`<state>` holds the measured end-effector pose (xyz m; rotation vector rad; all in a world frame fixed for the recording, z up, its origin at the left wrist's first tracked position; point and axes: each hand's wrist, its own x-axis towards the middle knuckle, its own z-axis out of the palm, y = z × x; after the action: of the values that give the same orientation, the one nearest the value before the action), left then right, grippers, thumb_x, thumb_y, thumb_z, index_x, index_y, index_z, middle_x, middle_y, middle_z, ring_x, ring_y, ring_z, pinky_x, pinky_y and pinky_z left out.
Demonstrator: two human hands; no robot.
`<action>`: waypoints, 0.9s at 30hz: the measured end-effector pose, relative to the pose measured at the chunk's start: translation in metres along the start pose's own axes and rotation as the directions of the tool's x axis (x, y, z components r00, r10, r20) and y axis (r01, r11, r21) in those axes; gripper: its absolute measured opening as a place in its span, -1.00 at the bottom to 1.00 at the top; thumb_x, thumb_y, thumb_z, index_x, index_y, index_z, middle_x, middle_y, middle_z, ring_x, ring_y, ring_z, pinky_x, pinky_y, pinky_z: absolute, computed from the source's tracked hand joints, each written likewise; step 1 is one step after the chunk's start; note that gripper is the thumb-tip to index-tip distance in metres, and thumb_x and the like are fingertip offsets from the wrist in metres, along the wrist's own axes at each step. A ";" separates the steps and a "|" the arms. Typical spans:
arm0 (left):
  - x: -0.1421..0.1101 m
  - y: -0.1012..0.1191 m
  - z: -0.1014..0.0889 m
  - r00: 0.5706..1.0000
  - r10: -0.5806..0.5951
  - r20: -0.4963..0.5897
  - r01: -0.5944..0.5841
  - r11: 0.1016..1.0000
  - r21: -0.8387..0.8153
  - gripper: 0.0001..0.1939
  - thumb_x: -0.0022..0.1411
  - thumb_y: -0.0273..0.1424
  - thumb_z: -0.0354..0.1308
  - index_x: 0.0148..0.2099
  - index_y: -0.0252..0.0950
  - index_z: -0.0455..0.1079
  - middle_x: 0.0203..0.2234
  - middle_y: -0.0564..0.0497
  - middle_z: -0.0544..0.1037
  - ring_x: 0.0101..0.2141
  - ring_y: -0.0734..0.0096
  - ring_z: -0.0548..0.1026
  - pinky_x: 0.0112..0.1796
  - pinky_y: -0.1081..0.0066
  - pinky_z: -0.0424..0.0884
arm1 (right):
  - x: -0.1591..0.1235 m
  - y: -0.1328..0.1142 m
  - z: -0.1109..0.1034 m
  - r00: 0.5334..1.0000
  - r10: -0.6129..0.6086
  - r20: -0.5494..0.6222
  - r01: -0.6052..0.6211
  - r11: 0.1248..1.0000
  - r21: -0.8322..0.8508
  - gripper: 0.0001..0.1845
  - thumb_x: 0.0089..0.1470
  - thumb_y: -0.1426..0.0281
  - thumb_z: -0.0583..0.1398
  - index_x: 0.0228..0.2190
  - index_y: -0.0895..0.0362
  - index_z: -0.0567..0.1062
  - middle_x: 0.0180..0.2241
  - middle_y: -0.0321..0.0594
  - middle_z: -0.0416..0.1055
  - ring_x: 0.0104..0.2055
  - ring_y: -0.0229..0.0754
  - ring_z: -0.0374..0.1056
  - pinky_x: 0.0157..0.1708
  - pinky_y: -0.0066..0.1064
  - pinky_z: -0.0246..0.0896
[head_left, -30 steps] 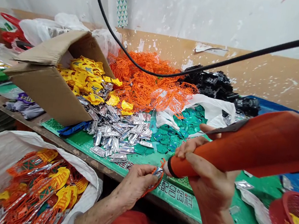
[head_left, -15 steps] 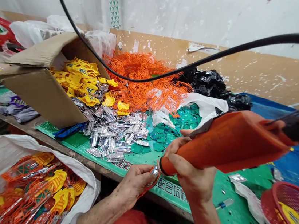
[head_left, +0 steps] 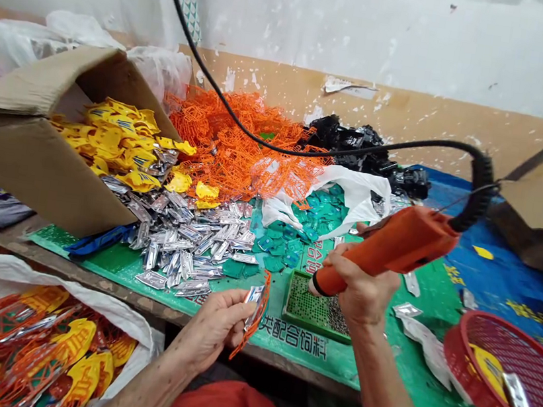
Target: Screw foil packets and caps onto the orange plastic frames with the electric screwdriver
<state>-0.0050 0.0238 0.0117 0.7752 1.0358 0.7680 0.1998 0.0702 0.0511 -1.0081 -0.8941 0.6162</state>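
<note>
A: In the head view, the orange electric screwdriver (head_left: 389,242) has swung away from the held piece. Its pale nose is now over the green perforated tray (head_left: 318,328), low and right of centre in the frame.

B: How are the fingers set?

A: The right hand (head_left: 368,286) is wrapped around the barrel near the nose. The left hand (head_left: 216,323), at lower centre, keeps a narrow pinch on a silver plate (head_left: 254,298) and an orange lattice piece (head_left: 260,322), one against the other.

B: What's in the tray?

A: Small dark bits, probably screws (head_left: 337,315), crowded towards its right end. I can't tell whether the nose touches anything, or whether a screw is on it.

B: What would make this pick-up go well?

A: I'd bring the nose squarely over a single screw, with light pressure; coming in slanted might knock it over or miss. The left pinch should stay firm enough that plate and lattice don't slide out of line, but not so hard that the thin lattice bends.

B: And the black cord (head_left: 208,78)?

A: It loops across the upper frame. Leave it slack, so it doesn't tug the screwdriver sideways.
</note>
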 end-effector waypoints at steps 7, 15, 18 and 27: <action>0.002 0.001 0.006 1.000 -0.008 0.006 0.008 1.000 -0.014 -0.65 0.02 -0.15 0.29 -0.40 -0.34 0.34 -0.70 0.17 0.35 -0.74 0.68 0.21 -0.65 0.60 0.15 | -0.003 0.006 -0.002 1.000 0.011 -0.010 -0.012 1.000 -0.026 -0.79 -0.29 0.43 0.36 -0.50 0.16 0.47 -0.56 -0.33 0.41 -0.53 -0.23 0.32 -0.45 -0.28 0.28; 0.001 0.002 0.009 1.000 0.001 0.031 0.000 0.999 -0.035 -0.68 0.03 -0.19 0.30 -0.32 -0.33 0.36 -0.63 0.18 0.39 -0.71 0.68 0.27 -0.60 0.58 0.25 | -0.005 0.006 -0.002 0.999 0.025 -0.021 -0.026 0.999 -0.020 -0.85 -0.33 0.45 0.37 -0.62 0.17 0.49 -0.58 -0.31 0.41 -0.53 -0.24 0.30 -0.47 -0.33 0.23; 0.001 0.003 0.009 0.999 -0.002 0.044 0.003 1.000 -0.017 -0.68 0.04 -0.18 0.29 -0.32 -0.33 0.36 -0.65 0.18 0.39 -0.71 0.65 0.30 -0.59 0.57 0.25 | -0.005 0.008 -0.003 0.999 0.027 -0.017 -0.028 0.999 -0.027 -0.85 -0.32 0.44 0.37 -0.61 0.17 0.49 -0.57 -0.31 0.41 -0.52 -0.23 0.31 -0.44 -0.31 0.23; 0.005 0.000 0.009 0.999 0.043 0.023 -0.045 0.995 0.091 -0.76 0.12 -0.22 0.18 -0.35 -0.31 0.36 -0.68 0.16 0.40 -0.71 0.60 0.33 -0.57 0.55 0.23 | -0.005 0.008 -0.002 1.000 0.010 -0.011 -0.011 0.998 -0.058 -0.80 -0.30 0.42 0.36 -0.52 0.18 0.48 -0.55 -0.31 0.40 -0.52 -0.21 0.33 -0.42 -0.27 0.28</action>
<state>0.0045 0.0263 0.0125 0.8856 1.0434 0.7523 0.1985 0.0683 0.0419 -1.0678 -0.9018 0.5963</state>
